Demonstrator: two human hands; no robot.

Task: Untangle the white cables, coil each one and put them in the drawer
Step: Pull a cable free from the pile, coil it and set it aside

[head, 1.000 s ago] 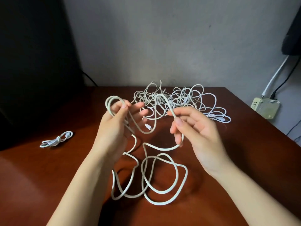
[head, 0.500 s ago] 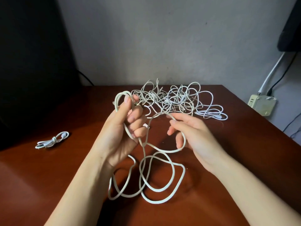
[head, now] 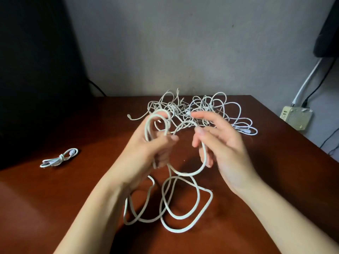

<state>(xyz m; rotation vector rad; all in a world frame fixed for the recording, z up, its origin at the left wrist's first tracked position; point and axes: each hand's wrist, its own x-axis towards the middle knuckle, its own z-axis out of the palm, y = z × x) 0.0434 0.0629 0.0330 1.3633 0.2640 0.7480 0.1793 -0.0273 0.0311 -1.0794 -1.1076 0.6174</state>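
- Gripping a cable (head: 189, 174) in the left hand (head: 152, 149), fingers curled round its gathered loops, one loop standing up above the knuckles.
- Pinching the same cable in the right hand (head: 222, 143) between thumb and a finger, remaining fingers loosely spread.
- Hanging from that pinch down past the palm, then curving back toward the left hand.
- Trailing below both hands in slack loops on the table (head: 73, 198).
- Lying farther back on the table, behind the fingertips: one tangle (head: 201, 109) of thinner white cables, number within it impossible to tell.
- Resting far left on the table: one coil (head: 58, 159), tied at its middle.
- Counted: two hands, one held cable, one tangle, one coil.
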